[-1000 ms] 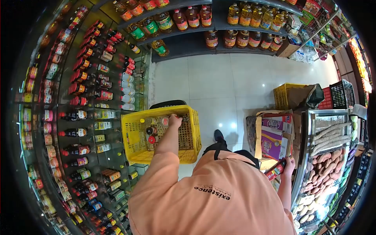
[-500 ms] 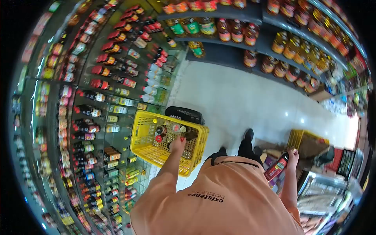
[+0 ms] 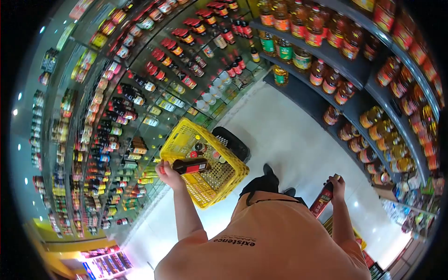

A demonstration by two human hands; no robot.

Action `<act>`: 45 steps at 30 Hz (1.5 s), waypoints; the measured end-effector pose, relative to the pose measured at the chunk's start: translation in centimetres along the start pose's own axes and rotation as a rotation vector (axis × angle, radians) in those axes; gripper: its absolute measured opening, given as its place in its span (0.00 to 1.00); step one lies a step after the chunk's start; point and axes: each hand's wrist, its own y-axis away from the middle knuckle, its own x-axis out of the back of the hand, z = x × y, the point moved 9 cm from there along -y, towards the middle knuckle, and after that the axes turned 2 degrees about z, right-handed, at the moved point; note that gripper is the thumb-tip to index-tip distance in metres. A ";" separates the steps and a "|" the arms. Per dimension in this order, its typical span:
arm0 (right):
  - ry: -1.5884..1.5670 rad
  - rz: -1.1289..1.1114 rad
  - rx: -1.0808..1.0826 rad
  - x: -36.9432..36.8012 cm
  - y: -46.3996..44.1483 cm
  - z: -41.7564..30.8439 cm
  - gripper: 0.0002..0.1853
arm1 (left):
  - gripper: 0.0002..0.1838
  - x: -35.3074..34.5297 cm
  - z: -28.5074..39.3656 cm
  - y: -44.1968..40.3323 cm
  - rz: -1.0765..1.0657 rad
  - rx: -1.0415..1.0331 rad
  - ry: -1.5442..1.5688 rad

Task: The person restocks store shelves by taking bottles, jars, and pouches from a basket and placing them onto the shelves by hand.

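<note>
My left hand (image 3: 169,174) is closed round the cap end of a dark sauce bottle (image 3: 191,165) with a red and white label. That bottle lies nearly level above the yellow plastic basket (image 3: 239,176), its base pointing right. Inside the basket stand several bottles, some with their caps showing, among them a red cap (image 3: 194,154). On the other side of my body, my right hand (image 3: 337,187) grips the neck of a second dark bottle (image 3: 322,200) with a red label, which hangs tilted with its base toward my waist.
A black basket (image 3: 231,144) sits behind the yellow one. Glass shelves (image 3: 158,126) with rows of sauce bottles and jars run along the left. Grey shelves (image 3: 347,70) of large oil bottles stand ahead and to the right. Pale floor (image 3: 284,123) lies between; another yellow crate (image 3: 359,238) is partly hidden behind my right arm.
My left hand has come up out of the yellow basket with a dark bottle. My body and view have turned to the right. My right hand still holds its bottle.
</note>
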 end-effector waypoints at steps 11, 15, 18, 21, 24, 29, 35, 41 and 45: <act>0.125 -0.012 -0.045 -11.9 -12.4 -8.9 0.09 | 0.16 -12.4 -5.8 -5.2 0.251 0.637 0.304; 0.033 -0.031 -0.007 -16.8 -15.4 -13.1 0.13 | 0.15 -20.2 -6.6 -6.9 0.249 0.833 0.405; 0.037 -0.033 -0.002 -20.5 -17.9 -15.8 0.13 | 0.14 -25.2 -9.0 -7.7 0.272 0.930 0.505; 0.072 -0.110 0.024 -25.7 -19.5 -18.9 0.12 | 0.15 -30.0 -10.7 -8.6 0.292 0.912 0.578; 0.146 -0.198 0.053 -29.9 -23.3 -20.7 0.11 | 0.15 -35.5 -11.3 -8.9 0.298 0.959 0.624; 0.232 -0.347 0.123 -36.9 -30.6 -24.7 0.09 | 0.13 -43.8 -12.8 -9.3 0.310 0.977 0.560; 0.171 -0.406 0.142 -44.1 -42.0 -30.3 0.09 | 0.12 -53.6 -12.2 -10.3 0.338 0.876 0.501; 0.258 -0.502 0.162 -50.2 -43.7 -37.1 0.10 | 0.10 -63.2 -15.2 -11.2 0.284 0.775 0.259; 0.691 -0.428 0.450 -50.1 -52.3 -36.1 0.12 | 0.14 -70.7 -15.8 -12.3 0.128 0.649 0.083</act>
